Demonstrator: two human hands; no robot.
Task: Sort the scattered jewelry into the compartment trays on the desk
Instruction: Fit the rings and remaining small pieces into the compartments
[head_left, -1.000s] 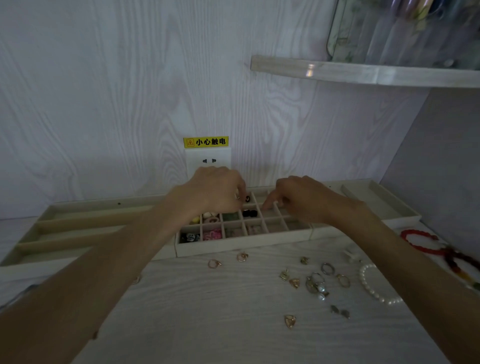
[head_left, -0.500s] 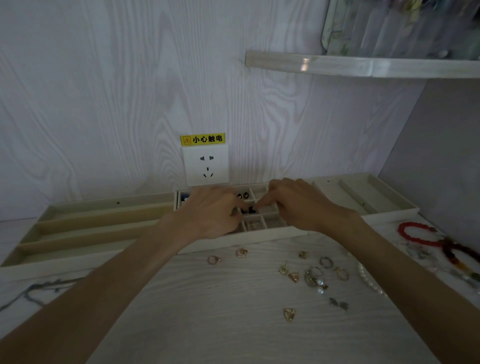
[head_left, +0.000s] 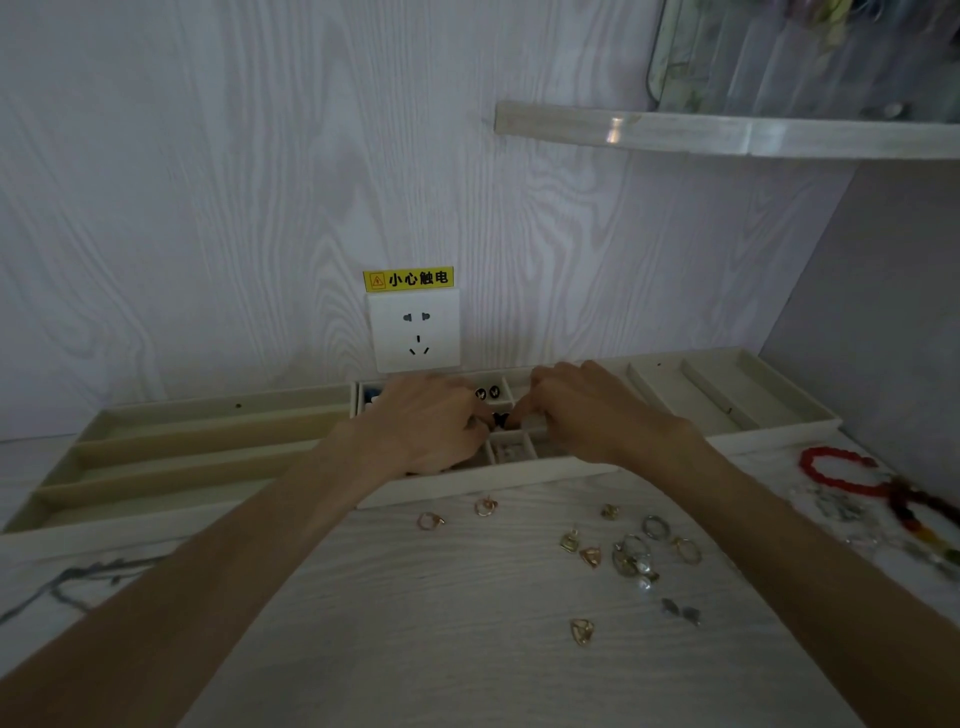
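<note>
My left hand (head_left: 431, 423) and my right hand (head_left: 589, 410) meet over the small-compartment tray (head_left: 467, 486), fingers curled. Their fingertips pinch a tiny black piece (head_left: 500, 420) from both sides, just above a middle compartment. Two black studs (head_left: 487, 393) lie in a back compartment; my hands hide most other compartments. On the desk in front are two gold rings (head_left: 430, 520), a cluster of rings and charms (head_left: 634, 558), a gold pendant (head_left: 582, 631) and grey studs (head_left: 680, 612).
A long-slot tray (head_left: 182, 457) stands to the left and another tray (head_left: 727, 395) to the right. A red bead bracelet (head_left: 831, 473) and dark beads (head_left: 914, 514) lie far right, a grey chain (head_left: 67, 582) far left. A wall socket (head_left: 414, 332) is behind, a shelf (head_left: 727, 137) above.
My hands have drawn together over the compartment tray, and their fingertips now meet at the black piece. The loose jewelry on the desk has not moved.
</note>
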